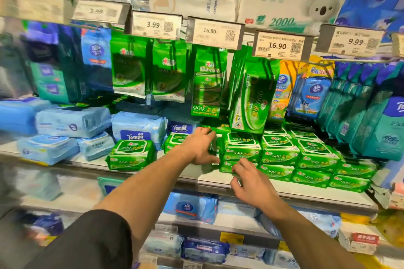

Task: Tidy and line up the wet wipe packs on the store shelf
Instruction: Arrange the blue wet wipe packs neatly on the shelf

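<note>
Two hands at the green wet wipe packs (279, 155), stacked right of centre on the shelf (87, 162). Left hand (202, 146) curled round the left end of the stack's upper pack. Right hand (251, 183) nearer, fingers bent, pinching the near corner of the bottom pack. One green pack (131, 155) alone to the left, blue Tempo packs (137, 126) behind. Price tags (156, 25) overhead.

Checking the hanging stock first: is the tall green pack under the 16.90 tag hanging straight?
No: the tall green pack under the 16.90 tag tilts, its lower end resting on the stacked green packs.
</note>
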The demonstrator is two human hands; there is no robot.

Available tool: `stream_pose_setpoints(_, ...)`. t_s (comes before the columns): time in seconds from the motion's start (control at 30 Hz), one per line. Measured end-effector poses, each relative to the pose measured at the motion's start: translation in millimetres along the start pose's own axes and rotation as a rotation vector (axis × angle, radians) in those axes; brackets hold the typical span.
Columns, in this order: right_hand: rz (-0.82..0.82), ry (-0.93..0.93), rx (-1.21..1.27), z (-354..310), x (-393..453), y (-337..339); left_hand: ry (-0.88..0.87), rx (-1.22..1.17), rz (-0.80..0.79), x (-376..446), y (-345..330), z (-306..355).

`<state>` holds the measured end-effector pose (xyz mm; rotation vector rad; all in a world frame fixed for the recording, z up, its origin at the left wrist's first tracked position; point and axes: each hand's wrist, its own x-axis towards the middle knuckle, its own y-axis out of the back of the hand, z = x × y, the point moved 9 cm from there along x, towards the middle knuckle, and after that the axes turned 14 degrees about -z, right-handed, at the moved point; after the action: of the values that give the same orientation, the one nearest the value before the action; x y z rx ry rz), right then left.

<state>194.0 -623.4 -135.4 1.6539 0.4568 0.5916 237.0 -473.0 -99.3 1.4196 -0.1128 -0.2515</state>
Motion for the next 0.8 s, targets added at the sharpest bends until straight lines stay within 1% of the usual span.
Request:
stream_pose_setpoints(0.1, -0.034, 0.01, 0.015, -31.5, 15.5, -6.0, 0.029, -0.002, 0.044, -26.4, 8.5, -45.1)
stream_pose_setpoints(0.2, -0.025, 0.002, 0.046, -70.6, 34.0, -6.8, 0.062, 0.026, 0.025, -57.8, 15.6, -96.8)
stream_pose_setpoints(0.3, -0.045, -0.014, 0.129, -115.7, 58.5, -10.3, 0.085, 0.025, 0.03, -91.4, 31.3, -150.4)
stream_pose_setpoints(0.4, -0.07, 0.033, 0.177, -163.9, 87.0, -13.4, 0.151, 0.02, 0.037, -116.1, 51.2, -201.0)
stream_pose_setpoints(0.5, -0.135, 0.089, 0.203, -203.2, 115.6, -16.4, 0.205, 0.001, 0.036, -132.1, 60.3, -238.8)
stream_pose_setpoints(0.57, -0.203, 0.152, 0.177, -221.4, 136.8, -19.3, 0.243, -0.015, 0.044, -138.3, 61.6, -257.0)
stream_pose_setpoints(0.63, -0.231, 0.19, 0.168, -228.7, 154.1, -19.2, 0.252, -0.028, 0.054, -142.1, 61.7, -266.2)
stream_pose_setpoints(0.7, -0.251, 0.188, 0.185, -228.8, 164.9, -21.5, 0.263, -0.042, 0.062, -146.4, 59.8, -272.3)
stream_pose_setpoints(0.8, -0.333, 0.169, 0.16, -229.3, 170.4, -37.4, 0.257, -0.051, 0.083, -152.9, 61.9, -270.9)
